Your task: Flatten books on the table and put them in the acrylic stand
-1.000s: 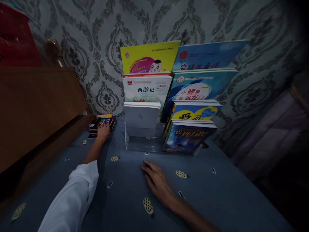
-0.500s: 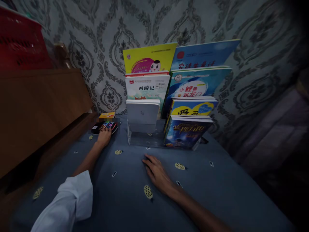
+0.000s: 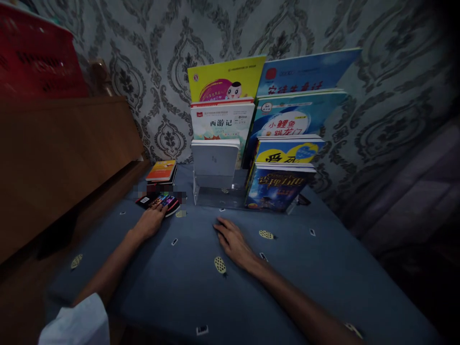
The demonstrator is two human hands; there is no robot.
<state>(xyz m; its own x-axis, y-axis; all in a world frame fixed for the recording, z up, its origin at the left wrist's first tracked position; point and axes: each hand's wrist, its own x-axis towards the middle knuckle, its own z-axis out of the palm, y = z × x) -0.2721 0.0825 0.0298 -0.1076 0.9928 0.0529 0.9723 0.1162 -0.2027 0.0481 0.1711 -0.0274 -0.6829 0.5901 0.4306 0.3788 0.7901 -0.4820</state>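
Note:
My left hand [image 3: 153, 220] lies at the near edge of a dark book [image 3: 166, 201] with a colourful cover, fingers over its top and thumb hidden. Just behind it is a small pile of books topped by an orange book [image 3: 161, 171]. My right hand [image 3: 233, 242] rests on the blue patterned cloth, fingers stretched out and nothing held. Ahead of it stands a clear book rack [image 3: 212, 197]. Its left side holds grey-covered books [image 3: 214, 160], a white book [image 3: 224, 120] and a yellow one [image 3: 226, 76]; on its right are blue books [image 3: 276, 191] in several rows.
A brown wooden cabinet [image 3: 68, 143] stands along the left side, with a red bag [image 3: 39, 57] on top. Patterned wallpaper [image 3: 168, 62] rises behind the table. A small dark object [image 3: 304, 200] lies beside the rack's right end. Pale fabric [image 3: 406, 177] hangs at the right.
My left hand has drawn the dark book nearer, off the pile, uncovering more of the orange book. My right hand stays in about the same place. The view has shifted slightly.

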